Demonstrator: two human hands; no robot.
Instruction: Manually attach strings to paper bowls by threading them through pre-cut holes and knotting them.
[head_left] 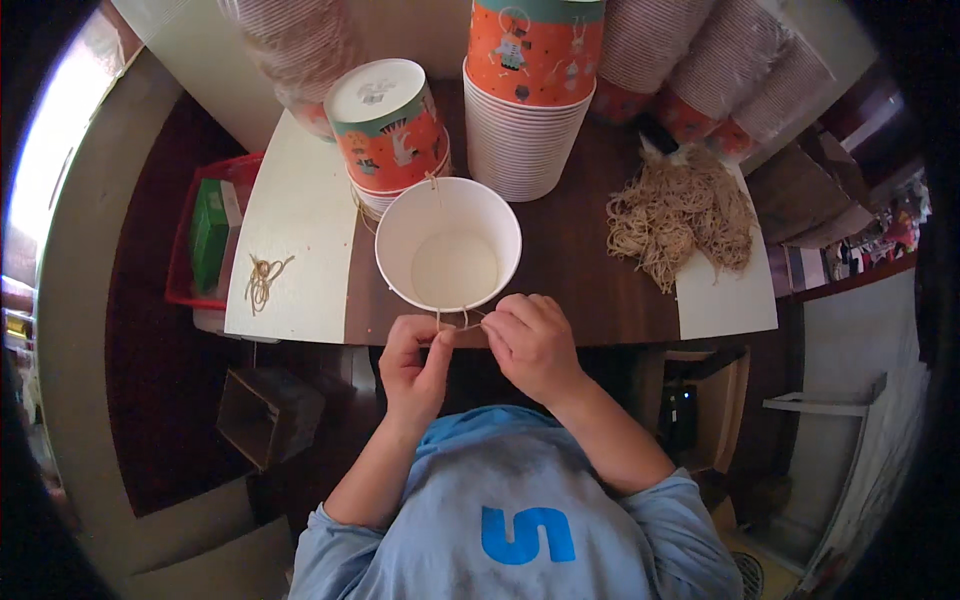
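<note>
A large white-lined paper bucket [448,243] stands at the table's near edge, its mouth tipped toward me. Thin beige cord [466,318] comes out at its near rim and runs between my hands. My left hand [413,368] pinches the cord between thumb and forefinger just below the rim. To the right, my right hand [532,345] has its fingers closed on the cord too. A second bit of cord [432,181] shows at the bucket's far rim.
Behind the bucket stand an upside-down orange bucket stack [388,130] and a taller stack [525,130]. A tangled heap of cord [680,215] lies at right, and a small cord bundle [262,283] at left. Beyond the left edge is a red crate [180,240].
</note>
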